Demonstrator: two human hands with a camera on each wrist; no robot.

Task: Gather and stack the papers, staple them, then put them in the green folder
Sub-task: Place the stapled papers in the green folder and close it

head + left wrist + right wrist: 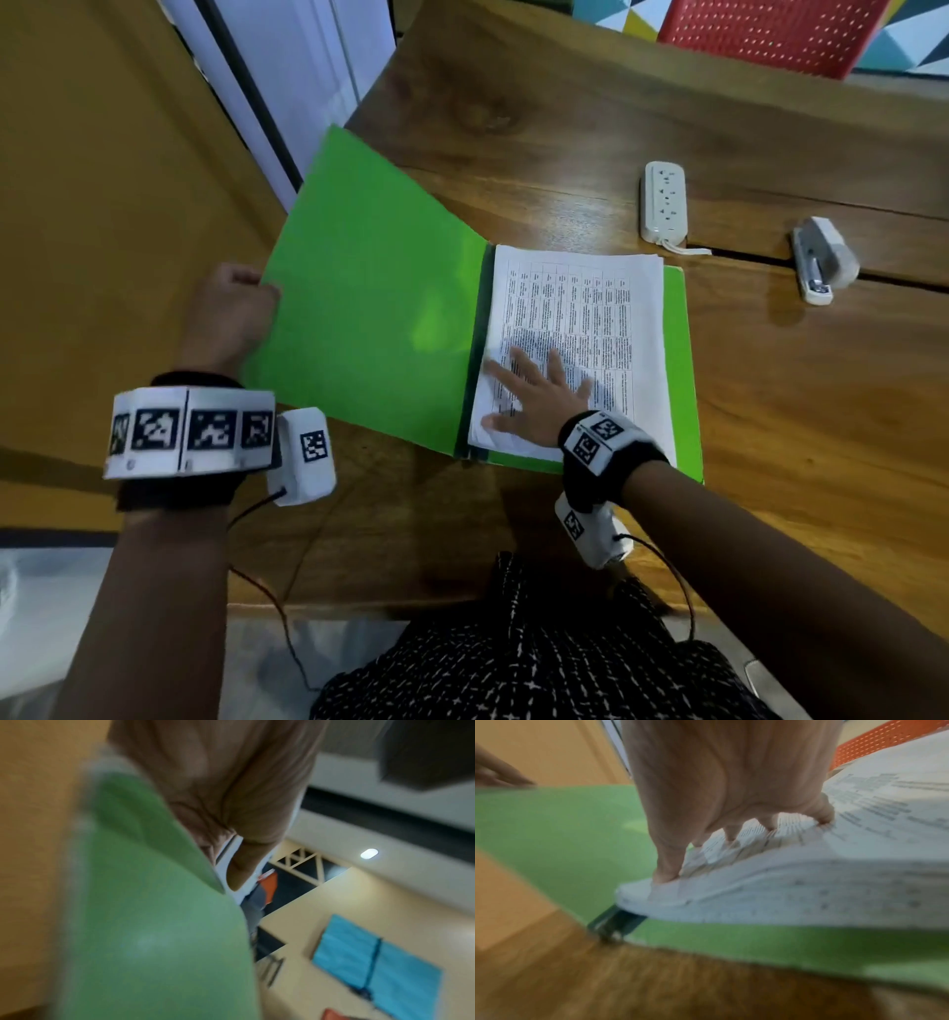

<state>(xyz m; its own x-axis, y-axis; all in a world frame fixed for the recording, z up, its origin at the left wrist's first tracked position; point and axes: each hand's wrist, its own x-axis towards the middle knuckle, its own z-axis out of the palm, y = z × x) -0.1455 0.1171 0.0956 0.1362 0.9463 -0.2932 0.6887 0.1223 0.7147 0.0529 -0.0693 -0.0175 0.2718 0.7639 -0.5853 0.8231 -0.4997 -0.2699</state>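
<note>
The green folder (pixel 369 308) lies open on the wooden table, its front cover raised to the left. My left hand (pixel 233 308) grips that cover's outer edge with curled fingers; the left wrist view shows the hand (pixel 226 817) against the green cover (pixel 154 923). A stack of printed papers (pixel 580 318) rests on the folder's right half. My right hand (pixel 534 390) lies flat on the stack's near left part, fingers spread. In the right wrist view the fingertips (pixel 666 876) press down on the papers (pixel 808 882) above the folder (pixel 731 943).
A white stapler (pixel 821 259) lies on the table (pixel 565 128) at the right. A white power strip (pixel 664 202) sits behind the folder. A red chair (pixel 770 36) stands beyond the far edge. The table's left edge runs under the folder's raised cover.
</note>
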